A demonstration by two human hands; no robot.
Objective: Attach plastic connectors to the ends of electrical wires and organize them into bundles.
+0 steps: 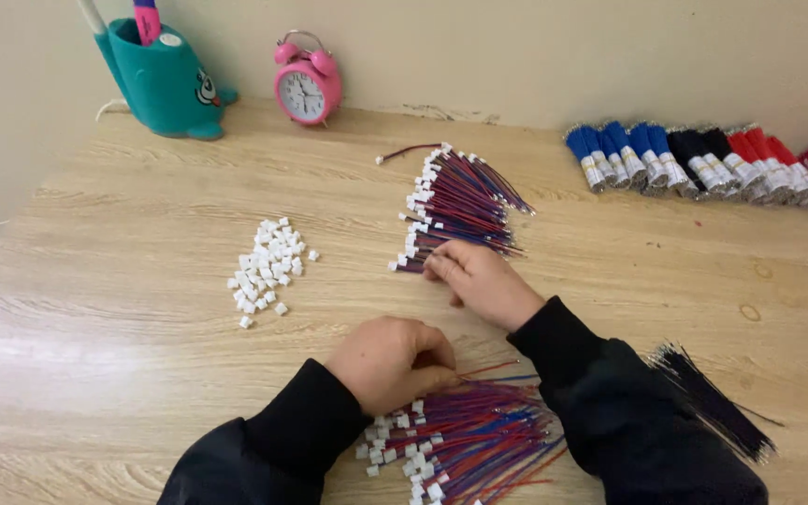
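The right hand (481, 281) lay on the wooden counter (142, 374) with its fingers stretched forward and loosely curled, and the fingertips touched the near end of a fanned row of red and blue wires with white plugs (451, 208); I cannot tell if it really pinched one of them. The left hand (393, 360) was closed into a loose fist just above a second pile of wires with white plugs (465, 444) at the near edge, and it seemed to press or hold some of the wire ends, but the grip itself was hidden. To the left, well apart from both hands, a small heap of loose white plugs (268, 266) was spread out. A bundle of thin black wires (713, 402) lay beside the right sleeve. At the back stood a teal pen holder (165, 84) and a pink alarm clock (307, 89), and on the far right a row of blue, black and red wire bundles (694, 159) lay near the wall.
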